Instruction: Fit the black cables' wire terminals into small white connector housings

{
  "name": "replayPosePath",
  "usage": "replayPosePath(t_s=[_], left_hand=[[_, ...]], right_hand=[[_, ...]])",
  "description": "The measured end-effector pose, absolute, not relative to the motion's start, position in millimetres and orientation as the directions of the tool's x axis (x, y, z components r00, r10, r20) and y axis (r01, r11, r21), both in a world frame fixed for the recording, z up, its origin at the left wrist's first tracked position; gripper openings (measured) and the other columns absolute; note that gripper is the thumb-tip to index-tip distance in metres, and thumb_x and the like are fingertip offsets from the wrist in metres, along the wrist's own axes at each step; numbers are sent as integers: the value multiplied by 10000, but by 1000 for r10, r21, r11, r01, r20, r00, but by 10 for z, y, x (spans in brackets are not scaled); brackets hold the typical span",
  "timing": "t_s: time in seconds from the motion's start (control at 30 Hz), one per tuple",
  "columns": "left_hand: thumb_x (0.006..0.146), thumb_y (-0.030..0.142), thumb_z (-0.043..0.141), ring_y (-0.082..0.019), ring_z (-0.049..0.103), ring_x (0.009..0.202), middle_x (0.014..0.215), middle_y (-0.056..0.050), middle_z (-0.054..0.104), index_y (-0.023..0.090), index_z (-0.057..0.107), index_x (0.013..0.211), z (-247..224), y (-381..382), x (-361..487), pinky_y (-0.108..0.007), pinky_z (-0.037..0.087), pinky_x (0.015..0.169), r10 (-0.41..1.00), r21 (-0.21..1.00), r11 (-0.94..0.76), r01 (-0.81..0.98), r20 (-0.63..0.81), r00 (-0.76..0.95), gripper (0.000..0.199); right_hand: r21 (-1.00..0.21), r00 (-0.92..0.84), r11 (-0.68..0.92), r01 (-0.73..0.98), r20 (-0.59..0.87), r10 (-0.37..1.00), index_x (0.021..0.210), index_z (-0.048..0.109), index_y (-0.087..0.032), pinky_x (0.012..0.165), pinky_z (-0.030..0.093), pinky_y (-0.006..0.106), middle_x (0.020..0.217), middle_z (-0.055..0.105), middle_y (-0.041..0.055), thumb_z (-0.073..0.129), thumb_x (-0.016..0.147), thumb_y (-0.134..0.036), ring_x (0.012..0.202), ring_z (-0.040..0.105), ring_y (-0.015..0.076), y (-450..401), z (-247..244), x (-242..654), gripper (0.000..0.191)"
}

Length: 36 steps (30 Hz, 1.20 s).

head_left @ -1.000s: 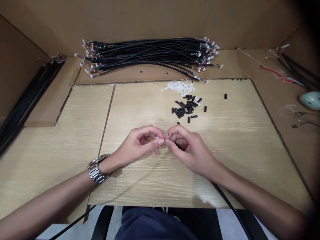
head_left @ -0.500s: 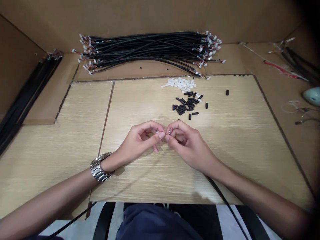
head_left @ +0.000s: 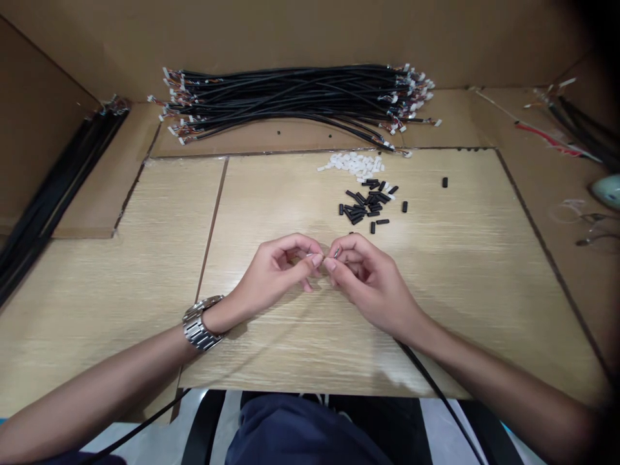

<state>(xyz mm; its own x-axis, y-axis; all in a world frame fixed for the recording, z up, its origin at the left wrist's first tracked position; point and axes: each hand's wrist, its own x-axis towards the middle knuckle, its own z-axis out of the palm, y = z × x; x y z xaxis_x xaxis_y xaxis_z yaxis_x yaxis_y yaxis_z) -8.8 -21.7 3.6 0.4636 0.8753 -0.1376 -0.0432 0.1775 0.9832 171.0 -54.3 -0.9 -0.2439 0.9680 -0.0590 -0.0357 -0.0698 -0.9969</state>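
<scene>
My left hand (head_left: 285, 268) is closed in a pinch over the middle of the table. A tiny white connector (head_left: 310, 254) shows partly between its thumb and forefinger. Almost fingertip to fingertip with it, my right hand (head_left: 365, 274) pinches the thin wires (head_left: 337, 252) at a cable's end; the fingers cover most of them. The black cable (head_left: 426, 378) comes out below my right wrist and runs down over the table's front edge. Beyond the hands lie a pile of black sleeve pieces (head_left: 371, 201) and a heap of white connector housings (head_left: 352, 164).
A thick bundle of black cables (head_left: 290, 97) with white connectors lies at the back. More black cables (head_left: 68, 187) rest at the left. A red strip (head_left: 547, 139) and a pale green rounded object (head_left: 606, 191) are at the right. Cardboard walls (head_left: 314, 32) enclose the table.
The view has shifted slightly, so the scene sits a little further right. Both hands keep their pinch, with a thin wire showing faintly between the fingertips.
</scene>
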Motion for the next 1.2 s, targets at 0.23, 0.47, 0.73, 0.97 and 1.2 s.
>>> replayPosePath(t_s=[0.23,0.47,0.73,0.97,1.2], left_hand=[[843,263,729,-113,629,662,816,-36,665,128,681,889,29,-237,-83,-178,600,521,890,989,147,-24,-122,440,150],[845,254,727,-120,639,699,833,-40,669,132,675,904,31,-236,-81,-174,601,525,890,987,157,-26,-130,437,145],[851,284,723,-125,646,683,828,-45,671,132,674,899,28,-227,-87,-183,597,525,886,987,157,-27,-129,444,167],[850,233,727,-102,640,628,774,-19,667,135,675,894,21,-215,-89,-168,591,518,872,983,173,-54,-128,472,120],[855,263,720,-111,647,631,786,-24,658,130,667,896,39,-204,-88,-184,595,519,870,980,189,-63,-137,473,149]], right_hand=[[-997,-234,-78,9,-78,969,901,548,-212,556,420,238,711,579,-27,653,896,-305,636,540,117,-513,4,1735,140],[-992,-254,-122,-18,-114,960,904,529,-212,542,420,233,705,578,-29,596,928,-281,632,552,112,-511,9,1725,99],[-993,-243,-108,-50,-93,965,947,509,-228,456,366,208,729,569,-32,567,953,-303,575,521,97,-551,-44,1695,95],[-988,-240,-138,-73,-117,964,949,505,-232,410,298,192,722,562,-44,564,960,-305,494,441,67,-555,-51,1686,95],[-988,-278,-128,-90,-99,955,965,504,-236,419,296,202,719,541,-49,551,971,-319,483,405,68,-565,-24,1689,96]])
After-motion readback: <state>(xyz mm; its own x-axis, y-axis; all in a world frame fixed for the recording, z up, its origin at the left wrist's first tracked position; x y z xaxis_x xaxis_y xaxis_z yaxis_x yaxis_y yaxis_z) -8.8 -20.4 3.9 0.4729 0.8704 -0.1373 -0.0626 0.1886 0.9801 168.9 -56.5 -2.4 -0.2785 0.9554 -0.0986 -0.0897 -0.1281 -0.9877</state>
